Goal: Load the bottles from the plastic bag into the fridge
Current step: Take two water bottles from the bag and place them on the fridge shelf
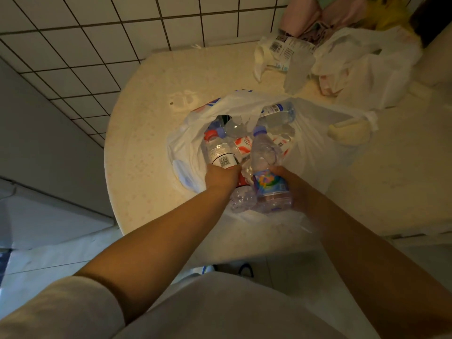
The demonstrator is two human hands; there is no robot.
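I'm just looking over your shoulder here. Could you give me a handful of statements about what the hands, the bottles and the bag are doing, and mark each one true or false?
1. The right hand grips a bottle with a purple cap. True.
2. The left hand is resting flat on the counter. False: it is in the plastic bag, closed on a bottle with a red cap.
3. The plastic bag is empty. False: several more bottles lie inside it.
4. The plastic bag sits on the pale counter. True.
5. A second white bag lies further back on the counter. True.
6. The wall behind the counter is bare brick. False: it is white tiles.
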